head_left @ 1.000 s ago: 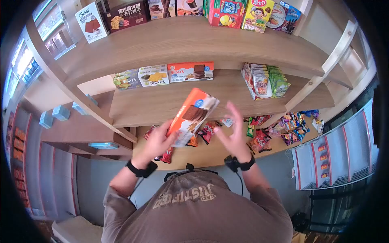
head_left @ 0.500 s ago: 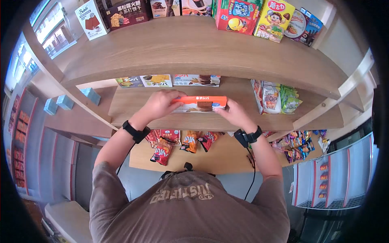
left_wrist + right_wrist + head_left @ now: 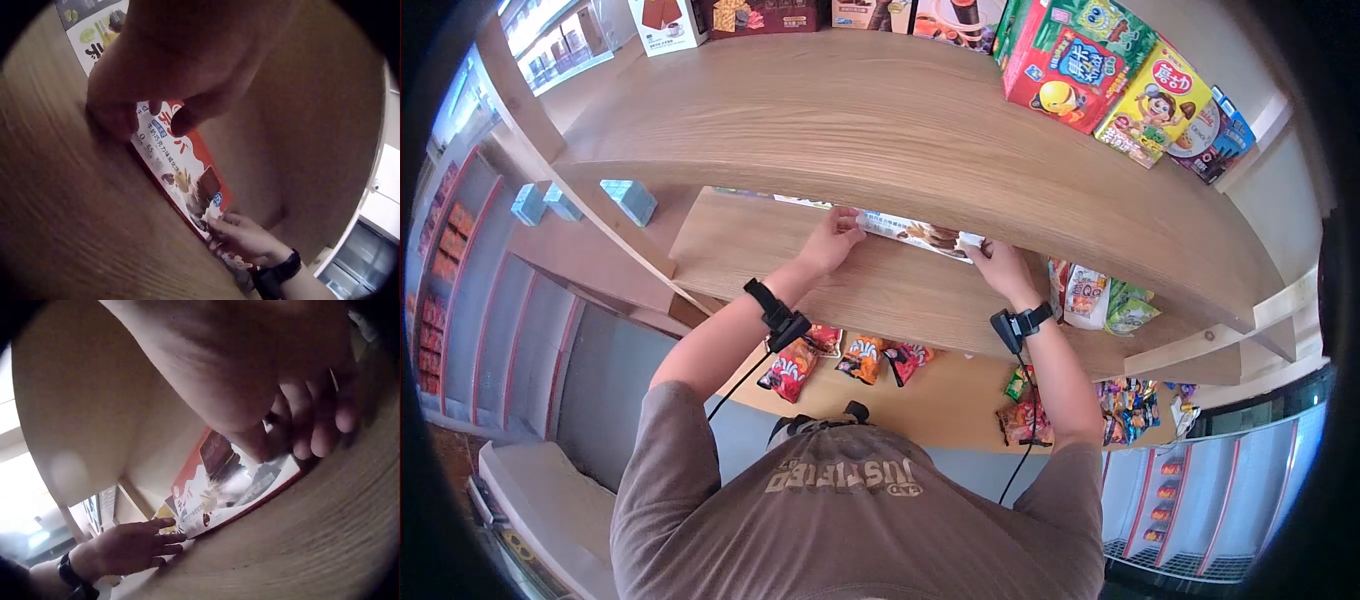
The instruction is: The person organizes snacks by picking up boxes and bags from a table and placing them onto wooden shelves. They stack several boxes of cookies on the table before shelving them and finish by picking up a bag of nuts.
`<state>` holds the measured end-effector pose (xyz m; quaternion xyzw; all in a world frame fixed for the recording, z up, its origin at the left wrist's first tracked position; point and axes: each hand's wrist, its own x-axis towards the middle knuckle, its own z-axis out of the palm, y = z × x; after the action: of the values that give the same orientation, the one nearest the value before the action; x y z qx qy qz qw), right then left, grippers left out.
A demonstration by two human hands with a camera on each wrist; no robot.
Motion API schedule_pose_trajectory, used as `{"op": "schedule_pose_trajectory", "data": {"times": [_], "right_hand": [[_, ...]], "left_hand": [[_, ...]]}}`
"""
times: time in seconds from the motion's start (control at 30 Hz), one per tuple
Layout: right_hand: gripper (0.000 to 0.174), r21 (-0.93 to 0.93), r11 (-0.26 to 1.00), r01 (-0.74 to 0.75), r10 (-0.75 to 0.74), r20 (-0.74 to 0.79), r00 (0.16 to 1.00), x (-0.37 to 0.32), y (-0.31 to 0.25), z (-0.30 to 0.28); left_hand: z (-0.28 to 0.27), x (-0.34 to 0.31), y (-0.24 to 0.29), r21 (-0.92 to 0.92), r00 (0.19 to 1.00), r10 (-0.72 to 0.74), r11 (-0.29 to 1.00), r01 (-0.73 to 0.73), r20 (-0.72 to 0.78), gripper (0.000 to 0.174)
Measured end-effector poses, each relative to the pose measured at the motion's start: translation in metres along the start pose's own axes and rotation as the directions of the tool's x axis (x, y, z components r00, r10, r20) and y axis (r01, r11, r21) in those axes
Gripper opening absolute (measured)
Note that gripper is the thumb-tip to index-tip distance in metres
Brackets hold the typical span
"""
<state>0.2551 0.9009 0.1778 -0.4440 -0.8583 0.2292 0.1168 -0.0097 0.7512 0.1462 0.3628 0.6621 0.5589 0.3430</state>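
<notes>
A long orange-and-white biscuit box (image 3: 178, 159) stands on the middle shelf, its chocolate-biscuit picture facing out. My left hand (image 3: 835, 242) is at its left end; in the right wrist view the extended fingers (image 3: 165, 539) touch that end. My right hand (image 3: 1003, 270) grips the right end, thumb on the front face and the other fingers round the side. In the head view the upper shelf hides the box's top. Beside its left end is a white biscuit box (image 3: 87, 44), partly behind my left hand.
The upper shelf (image 3: 820, 110) juts out above both hands and carries several snack boxes (image 3: 1065, 70). Right of my right hand stand snack pouches (image 3: 1090, 295). Below are bagged snacks (image 3: 862, 358) on a lower board. A slanted wooden post (image 3: 615, 220) borders the left side.
Both hands have come onto the orange-and-white box, which was turned level and moved forward and down, deeper under the upper shelf. The right hand, first free of it, now holds its right end.
</notes>
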Motion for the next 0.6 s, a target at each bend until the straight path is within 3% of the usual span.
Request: {"op": "schedule_pose_trajectory", "data": {"times": [0.07,0.13,0.17,0.23,0.4,0.6], "right_hand": [[0.045,0.013,1.0,-0.005,0.005,-0.005,1.0,0.011,0.011,0.013],[0.038,0.005,0.985,0.17,-0.161,-0.292,0.943,0.027,0.027,0.034],[0.038,0.004,0.986,0.168,-0.16,-0.292,0.943,0.031,0.031,0.039],[0.038,-0.136,0.944,0.299,-0.327,-0.47,0.82,0.04,0.035,0.047],[0.037,-0.092,0.969,0.227,-0.245,-0.434,0.867,0.063,0.061,0.07],[0.04,-0.074,0.985,0.158,-0.174,-0.447,0.877,0.055,0.037,0.058]], "left_hand": [[0.002,0.004,-0.002,0.05,0.999,0.031,0.998,-0.03,-0.019,0.029],[0.003,0.012,-0.006,0.008,1.0,-0.003,1.0,0.003,0.027,0.031],[0.004,0.012,-0.006,0.006,1.0,-0.004,1.0,0.004,0.029,0.031],[0.005,0.012,-0.005,-0.037,0.999,-0.047,0.998,0.048,0.015,0.034],[-0.003,0.008,0.001,-0.06,0.993,-0.068,0.995,0.075,0.101,0.04],[-0.004,0.011,0.004,0.023,0.992,-0.059,0.998,0.057,0.115,0.041]]}}
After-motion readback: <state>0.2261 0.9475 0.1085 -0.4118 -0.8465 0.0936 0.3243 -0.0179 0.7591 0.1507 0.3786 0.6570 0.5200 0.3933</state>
